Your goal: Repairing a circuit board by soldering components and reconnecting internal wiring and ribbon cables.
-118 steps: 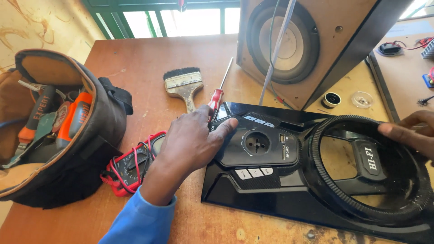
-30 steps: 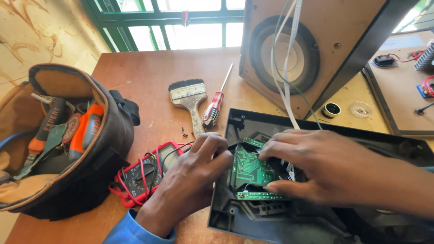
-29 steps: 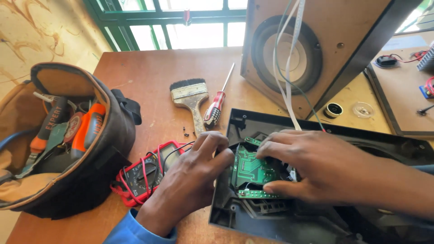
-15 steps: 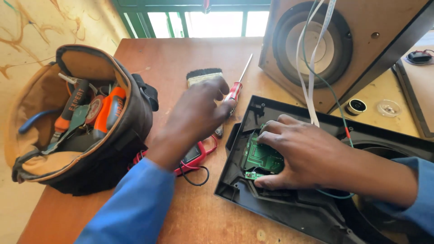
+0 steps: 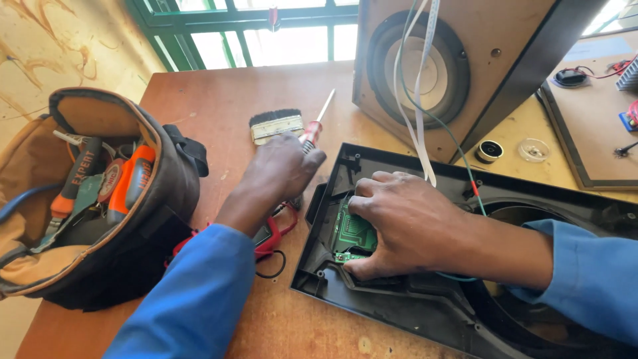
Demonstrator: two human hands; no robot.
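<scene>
Panel: black plastic speaker front panel (image 5: 425,312) lies face-down on my desk, green circuit board (image 5: 351,233) exposed, not yet out
Right hand (image 5: 405,223): fingers pressed on the board, steadying it
Left hand (image 5: 282,169): left of the panel, closing on red-handled screwdriver (image 5: 312,131); grip hidden, cannot tell

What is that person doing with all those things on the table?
A person in blue sleeves is working on a black plastic speaker panel lying on the wooden table. The right hand presses on a small green circuit board inside the panel. The left hand is on the red-handled screwdriver beside a flat paintbrush. An open tool bag sits at the left.
</scene>
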